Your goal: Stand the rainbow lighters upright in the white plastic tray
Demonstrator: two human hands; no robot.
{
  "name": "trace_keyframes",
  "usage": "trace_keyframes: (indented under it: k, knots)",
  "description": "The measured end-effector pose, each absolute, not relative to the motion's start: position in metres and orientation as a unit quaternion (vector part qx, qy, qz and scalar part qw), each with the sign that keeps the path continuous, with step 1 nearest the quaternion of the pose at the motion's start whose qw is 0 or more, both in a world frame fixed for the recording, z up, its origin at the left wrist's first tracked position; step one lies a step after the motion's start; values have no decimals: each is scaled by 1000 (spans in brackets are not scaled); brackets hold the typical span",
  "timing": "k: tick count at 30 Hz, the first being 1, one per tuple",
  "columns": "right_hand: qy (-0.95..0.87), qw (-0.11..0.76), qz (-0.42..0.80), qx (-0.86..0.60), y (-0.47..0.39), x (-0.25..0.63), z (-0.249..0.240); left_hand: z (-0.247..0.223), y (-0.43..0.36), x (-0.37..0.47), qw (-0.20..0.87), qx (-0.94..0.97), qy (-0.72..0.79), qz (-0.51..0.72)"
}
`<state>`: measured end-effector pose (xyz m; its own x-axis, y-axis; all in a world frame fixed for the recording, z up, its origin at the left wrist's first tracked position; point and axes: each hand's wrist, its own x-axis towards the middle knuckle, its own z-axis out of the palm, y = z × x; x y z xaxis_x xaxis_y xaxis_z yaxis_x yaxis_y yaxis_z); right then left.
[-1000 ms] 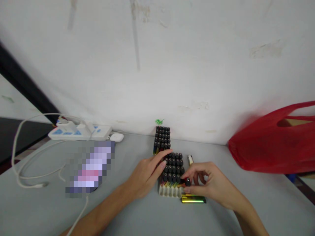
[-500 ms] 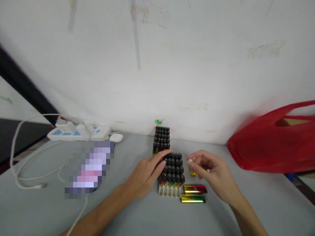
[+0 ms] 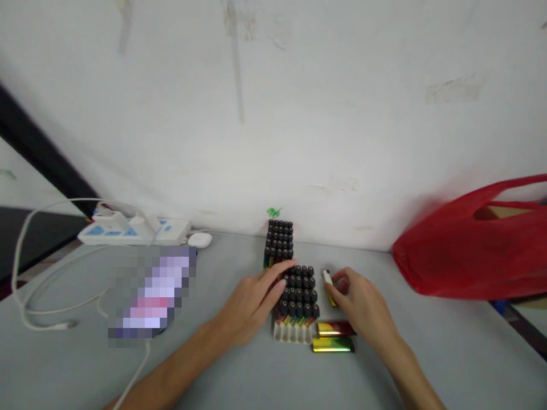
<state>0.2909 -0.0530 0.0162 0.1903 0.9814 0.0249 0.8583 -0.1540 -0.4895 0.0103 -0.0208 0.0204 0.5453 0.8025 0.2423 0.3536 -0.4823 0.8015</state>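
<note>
A white tray holds several upright black-topped cylinders with colourful lower parts; its front row of slots is bare. My left hand rests along the tray's left side, fingers apart and touching the cylinders there. Right of the tray, my right hand pinches a yellow lighter-like item with a white top between thumb and fingers. Two shiny items lie flat at the tray's front right, one red and yellow, the other green and yellow.
Behind the tray stands another block of black-topped cylinders. At left are a pixelated phone, a power strip, white cables and a small white case. A red bag sits at right against the wall.
My right hand has shifted slightly, its fingers lower on the yellow item, and more of the white top shows. My left hand stays at the tray.
</note>
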Motion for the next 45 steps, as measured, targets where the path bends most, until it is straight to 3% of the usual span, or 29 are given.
trace_keyframes:
  k: [8, 16, 21, 25, 34, 45]
  knots:
    - [-654, 176, 148, -721, -55, 280, 21, 21, -22, 10, 366, 803, 361, 302]
    - [-583, 385, 289, -655, -56, 278, 29, 21, -21, 10, 363, 802, 369, 298]
    - [-455, 489, 449, -593, -56, 268, 39, 18, -21, 10, 360, 804, 368, 299]
    - [-376, 563, 488, -551, -58, 265, 44, 20, -21, 10, 360, 804, 366, 298]
    - [-323, 521, 672, -414, -73, 267, 20, 19, -22, 11, 357, 803, 365, 308]
    - [-320, 543, 646, -430, -76, 264, 22, 17, -24, 10, 348, 802, 369, 315]
